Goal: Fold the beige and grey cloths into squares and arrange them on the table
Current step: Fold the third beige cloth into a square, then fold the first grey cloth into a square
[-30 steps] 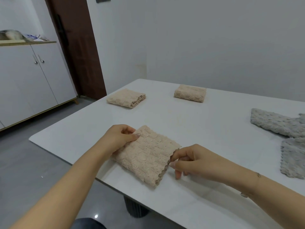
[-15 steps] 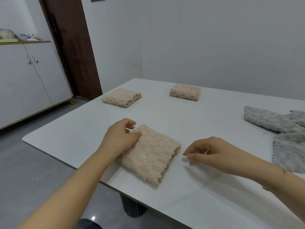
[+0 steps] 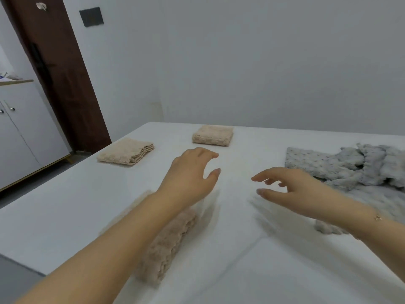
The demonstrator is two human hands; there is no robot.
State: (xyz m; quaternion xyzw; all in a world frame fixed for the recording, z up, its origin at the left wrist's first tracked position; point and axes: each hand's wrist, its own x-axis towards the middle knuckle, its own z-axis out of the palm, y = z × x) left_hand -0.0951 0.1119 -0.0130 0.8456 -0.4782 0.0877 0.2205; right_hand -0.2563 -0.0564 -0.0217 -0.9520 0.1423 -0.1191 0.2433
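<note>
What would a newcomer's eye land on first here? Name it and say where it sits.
First, the two bare hands in mid-frame: the left hand and right hand hover open above the white table, holding nothing. Next, three folded beige cloths: one partly under the left forearm, one at far left, one at the far edge. On the right lies a rumpled heap of grey cloths, unfolded.

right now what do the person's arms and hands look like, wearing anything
Both forearms are bare, with no sleeves in view. The right hand has a thin chain bracelet with a small star-shaped charm at the wrist. The left hand shows no bracelet and no watch. No gloves on either hand. The fingers have fairly long nails with no coloured polish visible.
</note>
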